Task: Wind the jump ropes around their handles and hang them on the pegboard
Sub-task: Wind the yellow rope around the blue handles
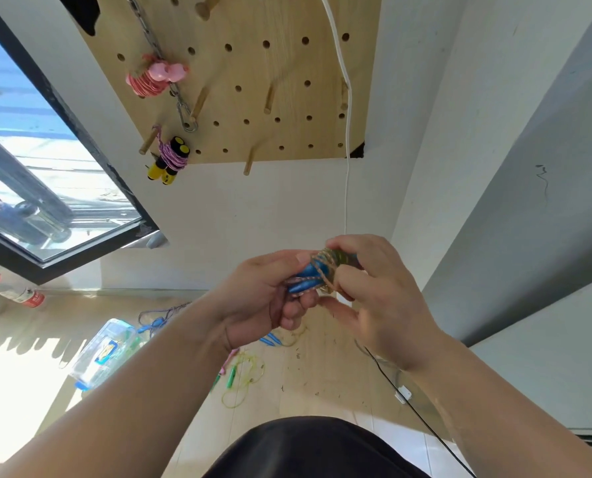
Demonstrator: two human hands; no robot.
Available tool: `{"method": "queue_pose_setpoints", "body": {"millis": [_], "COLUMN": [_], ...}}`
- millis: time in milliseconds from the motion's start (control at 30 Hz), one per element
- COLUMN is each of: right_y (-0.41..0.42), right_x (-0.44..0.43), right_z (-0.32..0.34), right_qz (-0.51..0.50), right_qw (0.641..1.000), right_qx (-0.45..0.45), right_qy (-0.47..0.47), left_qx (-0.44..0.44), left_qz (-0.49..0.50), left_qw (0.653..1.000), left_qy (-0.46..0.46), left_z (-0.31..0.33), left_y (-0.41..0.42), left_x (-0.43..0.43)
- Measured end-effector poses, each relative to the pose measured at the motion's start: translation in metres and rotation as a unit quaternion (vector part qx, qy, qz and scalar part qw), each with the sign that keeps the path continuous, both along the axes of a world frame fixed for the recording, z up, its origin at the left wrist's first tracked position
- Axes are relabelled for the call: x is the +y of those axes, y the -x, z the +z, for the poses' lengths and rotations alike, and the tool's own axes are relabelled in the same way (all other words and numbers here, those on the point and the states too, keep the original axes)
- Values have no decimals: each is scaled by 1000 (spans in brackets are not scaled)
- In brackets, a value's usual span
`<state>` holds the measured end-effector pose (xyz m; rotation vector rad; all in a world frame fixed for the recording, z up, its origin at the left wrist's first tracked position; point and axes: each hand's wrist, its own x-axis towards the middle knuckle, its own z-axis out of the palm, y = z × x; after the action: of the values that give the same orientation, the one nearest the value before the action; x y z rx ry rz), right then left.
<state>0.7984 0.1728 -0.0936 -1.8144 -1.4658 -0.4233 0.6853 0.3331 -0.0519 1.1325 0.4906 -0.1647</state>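
Item: blue-handled jump rope [306,282], held in mid-air before the chest, long axis running low-left to high-right. The left grip [263,298] is clenched round the handles' left end and the right grip [380,298] pinches the cord at the wound right end, with both forearms raised and converging. Destination: pegboard [287,63] on the wall above and beyond, bare peg [248,163] at its lower edge, slightly left of the bundle; left grip judged nearer it.

Room in a home, by the look of it. White wall [253,208] carries wooden pegboard [270,63], wound jump ropes [149,82] hanging on pegs. Black-framed window [46,188] at left, sun spilling over pale wood floor [322,367]. Down there: loose jump ropes [231,376], clear plastic box [104,353], plastic bottle [20,294]. White cable [348,167] runs down wall.
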Motion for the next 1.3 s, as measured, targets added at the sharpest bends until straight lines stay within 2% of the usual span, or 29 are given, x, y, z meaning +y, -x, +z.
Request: {"method": "queue_pose_setpoints", "body": {"millis": [67, 133, 200, 267, 300, 333, 400, 500, 667, 833, 967, 1067, 1167, 1233, 1300], "right_y": [-1, 0, 5, 10, 13, 16, 21, 26, 30, 21, 8, 0, -8, -13, -13], "right_x": [4, 5, 5, 6, 8, 10, 17, 23, 20, 19, 12, 8, 3, 0, -2], "right_z": [-2, -3, 1, 9, 13, 17, 23, 29, 35, 35, 31, 32, 35, 37, 40], "right_qz": [-18, -18, -34, -69, -82, -89, -101, -85, 15, 15, 42, 61, 89, 90, 84], "right_qw": [1000, 1000, 996, 985, 981, 977, 970, 965, 950, 968, 979, 988, 991, 993, 988], "right_qx": [-22, 5, 85, 149, 168, 187, 219, 216, 245, 187, 154, 96, 21, 42, 119], "right_qy": [4, 8, -16, -47, -51, -48, -3, 121, 195, 164, 123, 107, 94, 71, 56], "left_qx": [26, 37, 21, -33, -64, -81, -83, -62, -36, 13, 34, 41, 58, 59, 50], "left_qz": [27, 51, 62, 56, 54, 55, 73, 126, 164, 178, 149, 118, 80, 46, 0], "left_qw": [999, 998, 991, 957, 940, 935, 954, 976, 974, 975, 974, 971, 976, 985, 991], "left_qy": [15, -9, -120, -284, -330, -340, -278, -165, -153, -136, -167, -203, -193, -155, -122], "left_z": [5, 10, 13, 10, 7, 4, -1, -5, -4, -4, -7, -7, -6, -4, -1], "left_y": [-4, -6, -5, -2, 0, 2, 3, 3, 9, 12, 15, 17, 18, 20, 22], "left_x": [-5, -7, -7, -9, -13, -17, -26, -33, -30, -23, -15, -13, -13, -9, -2]}}
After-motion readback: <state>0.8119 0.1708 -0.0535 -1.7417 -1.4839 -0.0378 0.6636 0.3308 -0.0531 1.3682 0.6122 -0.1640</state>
